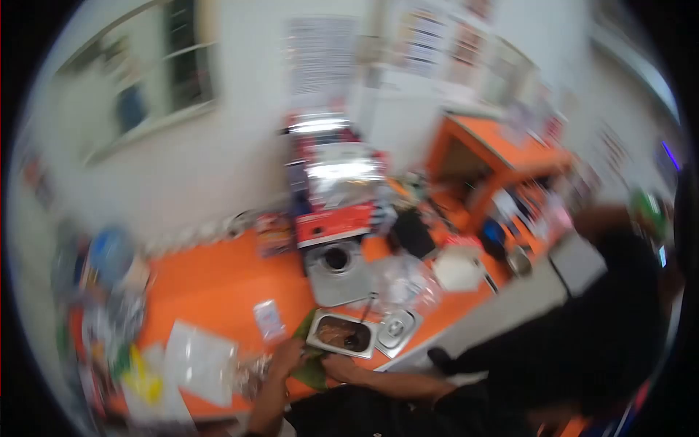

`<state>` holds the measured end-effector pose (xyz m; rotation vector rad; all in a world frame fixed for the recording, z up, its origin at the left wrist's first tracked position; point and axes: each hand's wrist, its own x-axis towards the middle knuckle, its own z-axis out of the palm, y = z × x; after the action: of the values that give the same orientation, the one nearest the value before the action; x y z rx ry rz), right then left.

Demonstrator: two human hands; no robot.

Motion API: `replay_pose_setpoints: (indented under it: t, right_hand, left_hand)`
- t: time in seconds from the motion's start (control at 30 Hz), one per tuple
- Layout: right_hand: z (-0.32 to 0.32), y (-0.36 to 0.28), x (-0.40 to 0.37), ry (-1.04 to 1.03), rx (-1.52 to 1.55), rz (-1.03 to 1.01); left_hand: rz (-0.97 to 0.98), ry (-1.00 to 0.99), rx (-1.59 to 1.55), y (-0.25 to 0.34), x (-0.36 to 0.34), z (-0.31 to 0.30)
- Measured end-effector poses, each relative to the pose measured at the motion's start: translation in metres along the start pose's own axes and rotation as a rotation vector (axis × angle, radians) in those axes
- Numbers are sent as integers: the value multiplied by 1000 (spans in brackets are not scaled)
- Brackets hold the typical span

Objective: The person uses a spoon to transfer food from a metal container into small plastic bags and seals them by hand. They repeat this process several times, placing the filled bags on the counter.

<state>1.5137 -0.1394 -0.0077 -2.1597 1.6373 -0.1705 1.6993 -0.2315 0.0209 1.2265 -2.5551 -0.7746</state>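
A rectangular metal container [341,333] with brown contents stands near the front edge of the orange table. My left hand [288,357] is beside its left side, at a green leaf-like sheet [312,370]. My right hand [342,368] lies at the container's lower edge, touching the right part of the green sheet. Blur hides the fingers of both hands. A metal lid [397,329] rests just right of the container. Behind it sits a grey device [337,273] with a round dark opening.
Clear plastic bags [200,360] lie at the left, with yellow items [142,375] beyond. An orange shelf [502,146] stands at the back right. Another person in dark clothing [582,320] is close on the right. A wall rises behind the orange table [211,291].
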Motion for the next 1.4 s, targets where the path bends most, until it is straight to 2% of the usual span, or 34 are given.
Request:
replay_pose_setpoints:
  t: [0.03,0.07,0.1,0.17,0.2,0.23,0.27,0.3,0.33,0.37,0.4,0.43,0.5,0.57,0.63,0.7,0.73,0.77,0.83,0.9,0.97,1.0,1.03,1.07,1.1,1.13,1.17,1.2,1.23,1.27,1.3,1.33,1.37,1.4]
  right_hand:
    - [2,2,1,-15,26,-51]
    - [-17,-9,-7,-72,18,18]
    - [-18,-10,-17,-59,22,32]
    - [-12,-4,-26,224,-35,-214]
    - [-9,-4,-25,161,-53,-341]
    - [-7,-1,-27,220,-94,-286]
    - [-7,1,-30,287,-127,-209]
    - [-5,3,-33,233,-132,-287]
    - [-3,4,-31,168,-111,-230]
    - [-5,6,-27,113,-97,-166]
    - [-11,5,-22,81,-56,-172]
    - [-11,9,-18,50,-68,-202]
    - [-15,13,-13,-70,-58,-177]
    - [-21,2,-16,-40,-37,-173]
    - [-17,5,-11,-5,-15,-182]
    - [-2,24,-7,69,46,-391]
    - [-16,20,-7,60,42,-406]
    - [-54,-6,-9,50,46,-420]
    - [-86,-18,-11,33,59,-422]
    - [-105,-12,-12,-195,93,6]
    - [-141,-30,-9,87,300,26]
    - [-157,-46,-8,283,313,-94]
    - [-166,-51,-5,288,312,-86]
    - [-174,-54,-3,275,319,-170]
    - [-176,-54,-5,260,326,-254]
    - [-176,-49,-12,66,477,-8]
    - [-175,-44,-15,64,479,2]
    - [-172,-40,-17,111,528,3]
    - [-167,-37,-21,158,578,9]
    - [-164,-36,-23,248,577,-33]
    - [-166,-38,-26,250,579,-18]
    - [-169,-40,-29,296,613,-17]
    - [-169,-42,-31,343,649,-20]
    - [-159,-29,-31,432,700,-61]
  left_hand:
    - [33,82,-118,-2,2,0]
    - [123,22,-100,4,10,0]
    - [97,55,-178,7,4,-1]
    - [-87,239,-253,5,-16,-6]
    - [-208,139,-307,11,-18,-3]
    - [-314,35,-387,18,-17,-2]
    - [-266,160,-483,25,-18,-6]
    - [-209,273,-565,31,-21,-8]
    - [-270,330,-588,32,-20,-2]
    - [-266,492,-720,31,-14,5]
    - [-249,644,-841,31,-12,7]
    - [-278,676,-854,36,-13,-1]
    - [-476,601,-1578,47,-14,-14]
    - [-480,594,-1670,46,-15,-15]
    - [-378,525,-1979,42,-18,-9]
    - [-285,556,-1994,38,-23,-4]
    - [-199,556,-2000,35,-25,-3]
    - [-197,569,-1999,34,-26,-6]
    - [-138,467,-1951,41,-32,-12]
    - [-147,395,-1954,52,-40,-18]
    - [-149,319,-1959,69,-45,-21]
    - [-178,263,-1829,78,-45,-22]
    - [-201,207,-1700,85,-43,-22]
    - [-69,195,-1572,88,-37,-11]
    - [-69,185,-1574,91,-30,0]
    - [-6,197,-1493,96,-24,9]
    - [52,209,-1415,99,-22,20]
    - [-70,61,-1611,111,-29,-1]
    - [-79,44,-1622,115,-30,4]
    - [-22,96,-1571,117,-27,11]
    - [39,150,-1516,121,-25,9]
    - [63,132,-1513,124,-25,6]
    - [59,121,-1512,126,-29,3]
    - [-74,15,-1401,138,-37,-29]
